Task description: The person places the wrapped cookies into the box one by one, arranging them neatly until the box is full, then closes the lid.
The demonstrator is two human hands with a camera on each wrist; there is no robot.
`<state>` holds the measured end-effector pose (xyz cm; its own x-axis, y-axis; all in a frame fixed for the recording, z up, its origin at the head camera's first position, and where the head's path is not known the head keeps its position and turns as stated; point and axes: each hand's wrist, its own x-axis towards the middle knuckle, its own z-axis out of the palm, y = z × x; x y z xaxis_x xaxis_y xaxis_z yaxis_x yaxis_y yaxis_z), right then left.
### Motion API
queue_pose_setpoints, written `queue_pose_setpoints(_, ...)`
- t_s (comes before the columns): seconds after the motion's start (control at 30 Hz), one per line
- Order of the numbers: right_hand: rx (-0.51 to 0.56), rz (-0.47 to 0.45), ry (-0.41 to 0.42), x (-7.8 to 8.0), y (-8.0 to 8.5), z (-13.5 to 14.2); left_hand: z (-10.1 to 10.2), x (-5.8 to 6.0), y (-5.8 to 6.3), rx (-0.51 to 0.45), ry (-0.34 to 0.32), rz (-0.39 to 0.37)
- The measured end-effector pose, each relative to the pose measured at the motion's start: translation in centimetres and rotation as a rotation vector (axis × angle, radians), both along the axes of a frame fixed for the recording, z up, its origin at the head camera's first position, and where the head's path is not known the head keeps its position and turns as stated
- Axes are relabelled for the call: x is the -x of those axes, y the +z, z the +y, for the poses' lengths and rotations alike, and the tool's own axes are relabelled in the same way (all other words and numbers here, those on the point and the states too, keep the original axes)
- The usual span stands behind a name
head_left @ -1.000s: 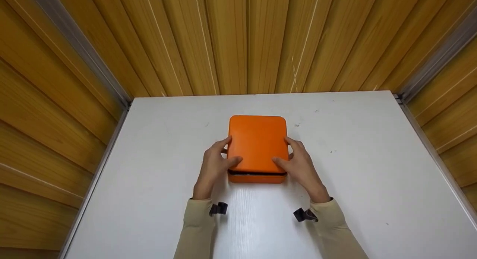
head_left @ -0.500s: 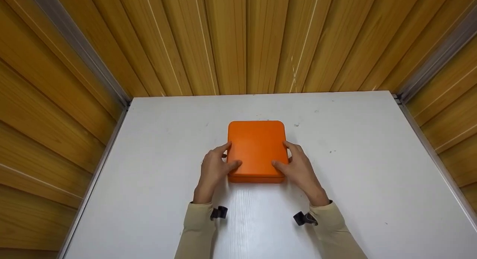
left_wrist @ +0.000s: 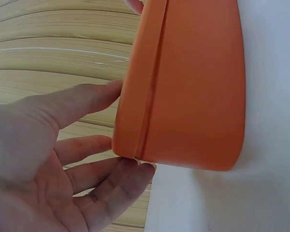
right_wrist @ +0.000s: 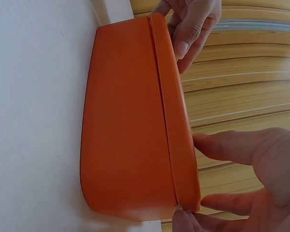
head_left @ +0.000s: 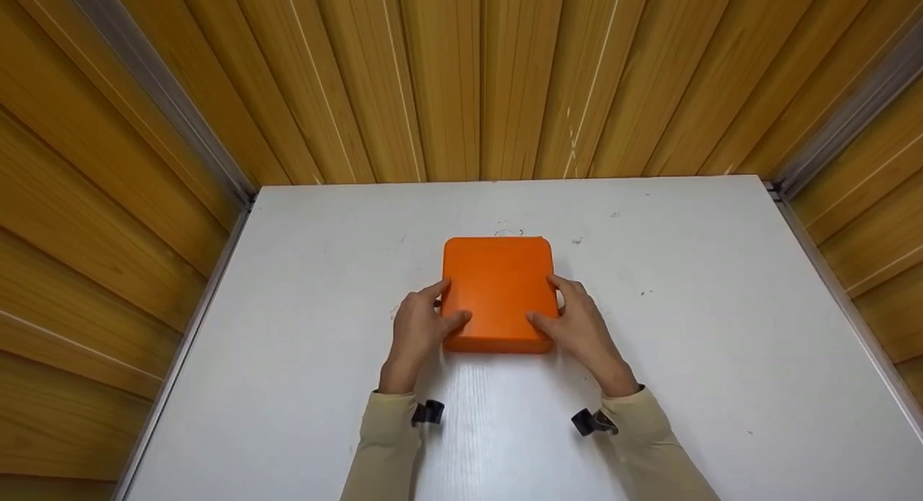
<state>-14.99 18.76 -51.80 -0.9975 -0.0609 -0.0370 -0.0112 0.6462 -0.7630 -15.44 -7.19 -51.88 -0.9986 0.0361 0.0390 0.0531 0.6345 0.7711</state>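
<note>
An orange box (head_left: pixel 497 347) with rounded corners sits on the white table. Its matching orange lid (head_left: pixel 497 285) lies on top, and in both wrist views only a thin seam runs between lid and body. My left hand (head_left: pixel 417 324) grips the lid at its left side, thumb on the top face and fingers at the edge. On the opposite side my right hand (head_left: pixel 583 324) holds it the same way. The left wrist view shows fingertips (left_wrist: pixel 147 169) right at the seam. What the box contains is hidden.
The white table (head_left: pixel 324 270) reaches back to a wood-patterned panel wall (head_left: pixel 447 83). Similar panels (head_left: pixel 79 270) stand along both sides, with metal strips at the corners. Small dark marks dot the tabletop.
The lid has come down and toward me, and the dark gap at the box's front edge has closed. Both hands moved slightly nearer with it and keep their hold.
</note>
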Motion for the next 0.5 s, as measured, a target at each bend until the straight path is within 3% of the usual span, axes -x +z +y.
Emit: queue_pose_setpoints(0.5, -0.029, -0.005, 0.008, 0.32, 0.37, -0.21, 0.62, 0.21, 0.54, 0.029, 0.028, -0.017)
